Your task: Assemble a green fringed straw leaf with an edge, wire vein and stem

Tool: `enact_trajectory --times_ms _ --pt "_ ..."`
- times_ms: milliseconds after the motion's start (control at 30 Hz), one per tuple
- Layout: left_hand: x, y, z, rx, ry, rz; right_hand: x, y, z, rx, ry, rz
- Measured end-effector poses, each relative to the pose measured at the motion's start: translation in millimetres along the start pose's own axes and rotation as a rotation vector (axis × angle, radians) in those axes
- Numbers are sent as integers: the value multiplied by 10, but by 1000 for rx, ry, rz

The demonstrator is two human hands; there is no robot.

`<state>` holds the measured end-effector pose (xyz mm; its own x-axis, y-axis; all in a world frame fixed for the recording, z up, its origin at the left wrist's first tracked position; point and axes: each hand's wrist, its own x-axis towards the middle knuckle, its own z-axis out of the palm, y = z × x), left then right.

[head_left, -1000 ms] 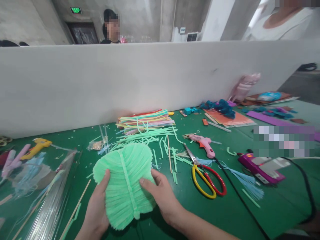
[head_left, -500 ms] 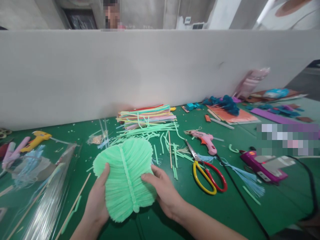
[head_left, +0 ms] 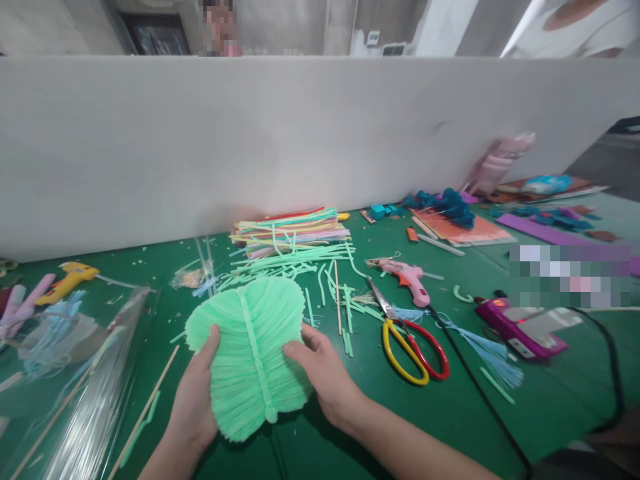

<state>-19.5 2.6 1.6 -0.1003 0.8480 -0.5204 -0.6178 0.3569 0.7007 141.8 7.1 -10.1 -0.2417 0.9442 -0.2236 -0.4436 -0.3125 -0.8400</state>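
green leaf (head_left: 250,353) | held between left hand (head_left: 193,407) and right hand (head_left: 325,377) fingers

The green table (head_left: 450,427) carries a pile of coloured straws (head_left: 290,233) by the white divider, a pink glue gun (head_left: 407,280), scissors (head_left: 407,340), a yellow glue gun (head_left: 67,280), a clear plastic sheet (head_left: 95,400) and, probably, a purple device (head_left: 520,327).

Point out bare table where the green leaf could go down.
Bare green table lies near the front edge, between the right hand and the black cord. Crowded: straw pile, scissors, pink glue gun, plastic wrap on the left.
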Motion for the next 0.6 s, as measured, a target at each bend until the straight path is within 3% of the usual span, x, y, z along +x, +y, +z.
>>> enact_trajectory --times_ms 200,400,600 --pt "9 -6 -18 -8 -3 -24 -6 23 -3 97 197 241" --pt "2 10 -12 -1 -23 -22 -19 59 -24 -12 117 223" --pt "-1 15 0 -12 5 -74 -39 14 10 81 46 205"
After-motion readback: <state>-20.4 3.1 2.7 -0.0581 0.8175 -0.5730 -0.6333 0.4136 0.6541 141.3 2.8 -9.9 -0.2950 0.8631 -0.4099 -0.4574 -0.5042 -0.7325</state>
